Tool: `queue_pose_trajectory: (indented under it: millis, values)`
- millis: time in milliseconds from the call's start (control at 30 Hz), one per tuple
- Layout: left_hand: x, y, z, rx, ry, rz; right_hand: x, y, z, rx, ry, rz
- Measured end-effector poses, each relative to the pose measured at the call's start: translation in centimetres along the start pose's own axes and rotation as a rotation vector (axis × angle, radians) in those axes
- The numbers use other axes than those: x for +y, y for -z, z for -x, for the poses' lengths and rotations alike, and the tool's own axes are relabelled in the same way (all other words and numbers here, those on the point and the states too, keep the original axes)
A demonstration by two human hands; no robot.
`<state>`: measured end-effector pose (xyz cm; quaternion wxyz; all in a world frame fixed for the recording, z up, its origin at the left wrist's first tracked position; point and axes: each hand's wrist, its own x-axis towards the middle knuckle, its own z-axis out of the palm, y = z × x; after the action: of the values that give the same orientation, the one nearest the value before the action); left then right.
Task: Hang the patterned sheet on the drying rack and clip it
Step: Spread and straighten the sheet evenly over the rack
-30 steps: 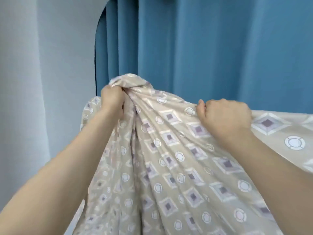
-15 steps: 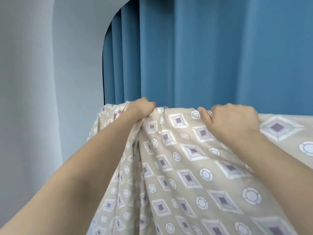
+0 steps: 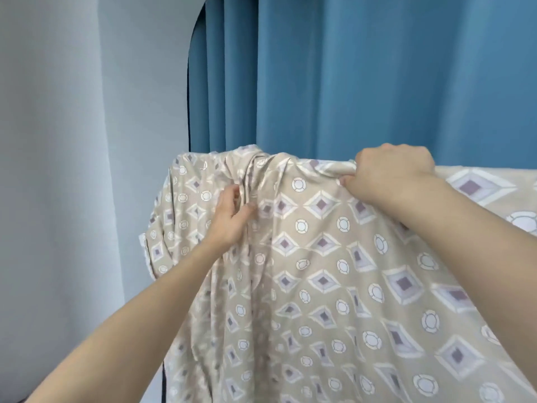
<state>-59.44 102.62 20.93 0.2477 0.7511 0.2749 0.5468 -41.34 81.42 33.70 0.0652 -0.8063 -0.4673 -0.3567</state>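
Across the top of the view, the patterned sheet (image 3: 319,257) hangs over a straight support hidden under the cloth, so the drying rack itself cannot be seen except perhaps as a thin dark upright at the bottom left edge of the fabric. The sheet is beige with purple-centred diamonds and white rings. Its upper fold runs level from the left corner across to the right edge of the view, and the cloth falls toward the camera in long folds.

Near the left corner of that top fold the fabric is bunched into a tight gather of pleats. The left hand (image 3: 231,212) is just below this gather, its fingers curled into the pleats and its thumb pressed against the cloth, pinching a fold of the sheet. The left forearm reaches up from the lower left.

Further right along the top fold, the right hand (image 3: 389,173) sits on the edge with knuckles up, fingers curled over and thumb tucked under, gripping the sheet at the fold. The two hands are apart, with a stretch of smoother cloth between them.

Behind the sheet hangs a blue curtain (image 3: 363,77) in vertical folds, and to its left is a pale grey wall (image 3: 72,141) with a curved edge.
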Motion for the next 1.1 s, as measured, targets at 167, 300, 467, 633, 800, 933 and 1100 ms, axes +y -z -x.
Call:
queue_pose_trajectory:
  millis: [167, 300, 467, 633, 800, 933, 1100]
  values:
    - [-0.9, 2.7, -0.8, -0.07, 0.269, 0.275, -3.5, -0.5, 0.0, 0.095, 0.114, -0.009]
    - [-0.8, 4.0, -2.9, 0.068, 0.477, 0.113, -8.5, -1.3, -1.1, 0.213, 0.25, -0.07]
    - [-0.6, 4.5, -3.8, -0.189, 0.568, -0.14, -13.5, -1.7, -3.7, 0.191, 0.318, -0.079]
    - [-1.8, 9.0, -5.2, 0.02, 0.604, 0.113, -15.4, -1.2, -6.0, 0.15, 0.3, -0.165]
    - [-1.9, 16.4, -11.6, 0.668, 0.31, 0.051, -15.6, -0.8, -7.1, 0.022, 0.197, -0.119]
    - [1.2, 15.7, -17.9, 0.509, -0.01, -0.106, -15.8, -0.4, -8.3, -0.093, 0.12, -0.127]
    - [-0.3, 12.7, -23.8, -0.051, 0.074, -0.529, -16.9, 0.9, -9.0, -0.208, 0.01, -0.103]
